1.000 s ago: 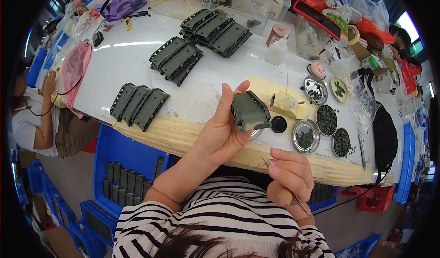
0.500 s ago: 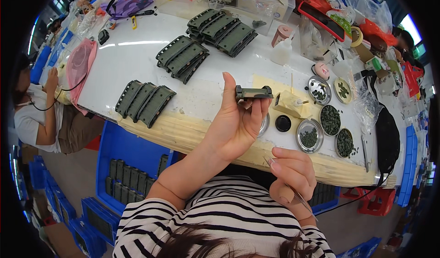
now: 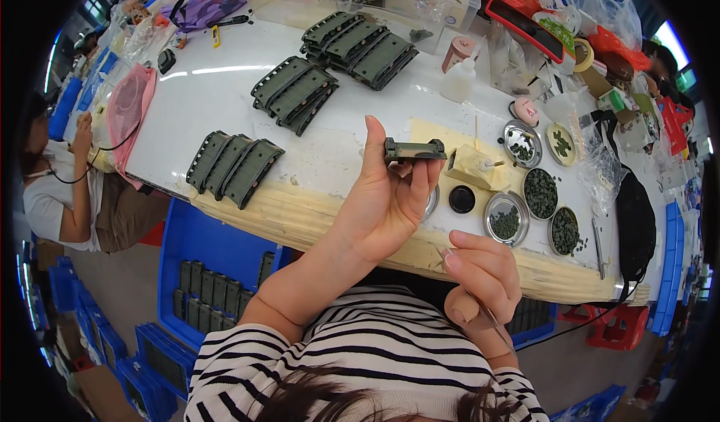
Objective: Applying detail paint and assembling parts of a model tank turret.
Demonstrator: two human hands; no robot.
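Raised over the table's front edge, my left hand (image 3: 386, 205) grips a small green-and-tan camouflage-patterned model part (image 3: 415, 151) between thumb and fingers. Lower and to the right, my right hand (image 3: 484, 276) is closed around slim metal tweezers (image 3: 495, 326), whose back end slants down past the wrist. Whether anything sits at the tips is too small to tell. Just beyond the hands stand a round metal dish (image 3: 506, 219) with tiny dark green pieces, two fuller tins (image 3: 541, 194) of such pieces, a black round cap (image 3: 462, 199) and a yellowish block (image 3: 475, 169) with a stick in it.
Stacks of dark green curved parts (image 3: 236, 167) lie at left and toward the back. A blue crate (image 3: 171, 272) with similar parts is below the table. A pink mesh bag (image 3: 131, 107) lies near a seated person at left. Another pair of tweezers (image 3: 598, 249) lies at right.
My right hand has risen slightly, its fingers shifting up and a little right with the tweezers. The left hand and its model part stay nearly still. The view has shifted slightly.
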